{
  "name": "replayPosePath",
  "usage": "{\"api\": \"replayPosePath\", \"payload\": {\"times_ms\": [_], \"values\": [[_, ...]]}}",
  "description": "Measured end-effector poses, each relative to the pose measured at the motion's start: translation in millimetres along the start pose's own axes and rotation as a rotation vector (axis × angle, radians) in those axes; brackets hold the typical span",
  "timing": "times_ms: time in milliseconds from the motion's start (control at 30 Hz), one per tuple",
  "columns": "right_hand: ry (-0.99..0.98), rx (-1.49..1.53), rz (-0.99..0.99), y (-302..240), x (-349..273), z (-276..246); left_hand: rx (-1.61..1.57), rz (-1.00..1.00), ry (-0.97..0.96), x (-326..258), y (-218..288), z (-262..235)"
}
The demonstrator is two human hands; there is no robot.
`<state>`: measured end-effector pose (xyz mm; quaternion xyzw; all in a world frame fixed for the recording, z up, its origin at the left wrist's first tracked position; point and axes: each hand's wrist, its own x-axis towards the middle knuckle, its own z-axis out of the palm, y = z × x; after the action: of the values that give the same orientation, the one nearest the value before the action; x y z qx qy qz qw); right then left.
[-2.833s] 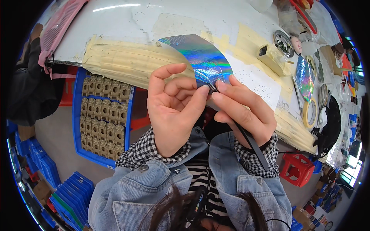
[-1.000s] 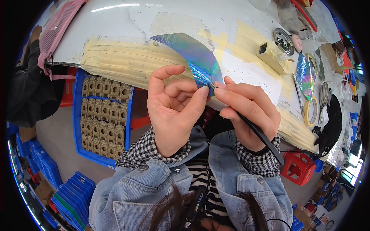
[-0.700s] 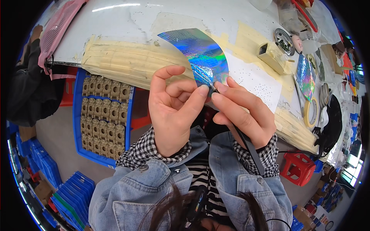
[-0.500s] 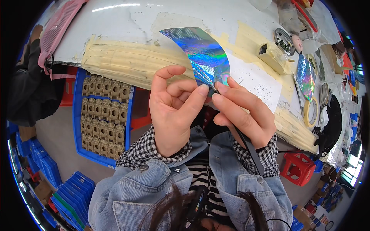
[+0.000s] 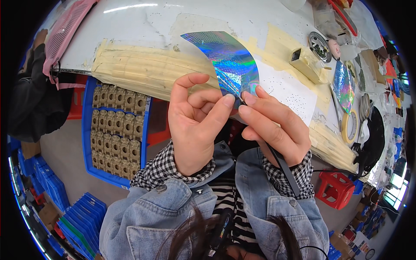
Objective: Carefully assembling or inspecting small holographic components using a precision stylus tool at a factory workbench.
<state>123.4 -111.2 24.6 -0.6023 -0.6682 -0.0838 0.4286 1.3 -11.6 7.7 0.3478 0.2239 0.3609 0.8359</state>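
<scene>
A shiny blue-green holographic sheet [image 5: 232, 56], with rows of small dots at its far end, curves up and away above the table edge. My left hand [image 5: 193, 123] pinches its near end between thumb and fingertips; the other fingers are loosely curled. Black tweezers [image 5: 284, 168] lie in my right hand [image 5: 277, 125], closed around them, the long handle end pointing back toward my sleeve. The tweezer tip meets the sheet's near end beside my left thumb. Whatever the tip grips is too small to make out.
White paper with dark specks [image 5: 286, 93] lies behind my right hand. A beige device [image 5: 308, 65], tape roll [image 5: 350, 125] and second holographic sheet [image 5: 343, 89] are at right. Left stands a blue crate [image 5: 89, 143] of camouflage-patterned parts, a red stool [image 5: 334, 190] at lower right. Another person's dark sleeve [image 5: 32, 99] is far left.
My right hand and the tweezers have shifted very slightly, the handle end moving a little to the right. The sheet tilts a touch differently, and its reflections have changed. My left hand stays put.
</scene>
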Motion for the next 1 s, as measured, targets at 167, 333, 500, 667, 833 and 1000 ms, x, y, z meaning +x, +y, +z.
{"api": "replayPosePath", "payload": {"times_ms": [167, 333, 500, 667, 833, 1000], "values": [[-0.009, 0.005, 0.02, -0.5, -0.4, -1.1, -0.035, 0.003, -0.025, -0.1, 0.4, 0.3], [-0.004, 0.001, 0.037, -1.8, -0.3, -0.3, -0.018, 0.022, -0.029, 0.7, -2.0, -2.7], [-0.009, -0.002, 0.04, -2.0, 0.3, -0.3, -0.016, 0.019, -0.023, 0.4, -1.4, -2.0], [-0.016, -0.001, 0.032, -0.5, -0.3, -0.6, -0.03, 0.023, -0.033, 0.3, -2.4, -3.0], [-0.011, 0.031, 0.054, -1.1, 0.1, -1.2, -0.015, 0.0, -0.008, 0.6, -1.2, -0.8], [-0.019, 0.045, 0.068, -2.3, 1.1, -2.1, 0.017, 0.059, -0.029, -0.1, -3.7, -2.6]]}}
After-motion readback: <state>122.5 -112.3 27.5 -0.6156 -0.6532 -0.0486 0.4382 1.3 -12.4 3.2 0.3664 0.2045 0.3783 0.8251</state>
